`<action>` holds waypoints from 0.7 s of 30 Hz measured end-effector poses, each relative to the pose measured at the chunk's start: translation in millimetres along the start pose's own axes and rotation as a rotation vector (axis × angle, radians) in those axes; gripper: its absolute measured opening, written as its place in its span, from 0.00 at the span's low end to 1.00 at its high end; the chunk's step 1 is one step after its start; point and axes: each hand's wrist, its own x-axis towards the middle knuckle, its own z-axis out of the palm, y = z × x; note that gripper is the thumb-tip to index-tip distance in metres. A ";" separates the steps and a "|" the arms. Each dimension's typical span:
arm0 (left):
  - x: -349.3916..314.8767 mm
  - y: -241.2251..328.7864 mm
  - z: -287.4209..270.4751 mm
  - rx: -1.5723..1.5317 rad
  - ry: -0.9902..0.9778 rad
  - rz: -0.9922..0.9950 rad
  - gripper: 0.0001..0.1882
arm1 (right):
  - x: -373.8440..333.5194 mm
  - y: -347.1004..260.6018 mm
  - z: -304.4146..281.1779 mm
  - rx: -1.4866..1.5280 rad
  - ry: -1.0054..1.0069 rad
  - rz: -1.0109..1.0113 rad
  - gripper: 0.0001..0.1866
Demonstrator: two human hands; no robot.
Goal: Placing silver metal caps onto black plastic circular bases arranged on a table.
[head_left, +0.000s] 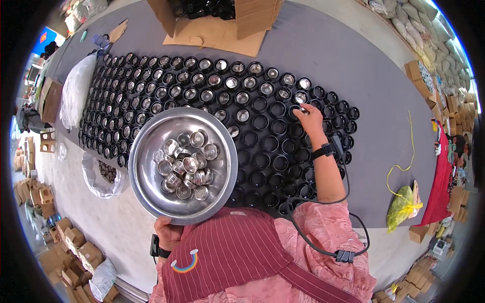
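A wide stainless steel basin (144, 166) is tilted in front of me, its near rim gripped by my left hand (168, 232). A pile of small shiny metal cups (189, 165) lies in the bottom of it. My right hand (310, 121) reaches over the rows of black ring-shaped holders (278, 125), its fingertips pinched round a small metal cup (304, 110) at one of them. Metal cups sit in the holders to the left and along the far rows, such as this seated cup (304, 83). Many holders near my right forearm show dark insides without a cup.
An open cardboard box (217, 35) with black parts stands at the table's far side. White plastic sheeting (78, 91) lies at the left. On the grey table's (374, 146) right are a yellow-green plastic bag (401, 207) and yellow string (410, 146). A cable (303, 237) hangs along my right arm.
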 end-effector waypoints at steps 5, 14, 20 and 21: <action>-7.2 0.5 2.7 -0.007 0.010 0.018 0.34 | -1.8 -9.8 -1.8 -0.288 -0.121 -0.153 0.27; -11.5 0.9 -10.5 -0.037 0.067 0.043 0.34 | 8.1 4.7 13.2 -0.269 -0.051 -0.162 0.26; -9.7 -0.8 -23.6 0.030 0.017 0.040 0.36 | 18.1 -12.8 49.1 0.110 0.037 -0.120 0.20; -9.4 -1.0 -24.1 0.030 0.019 0.044 0.36 | 21.2 -14.3 56.2 0.114 0.035 -0.121 0.20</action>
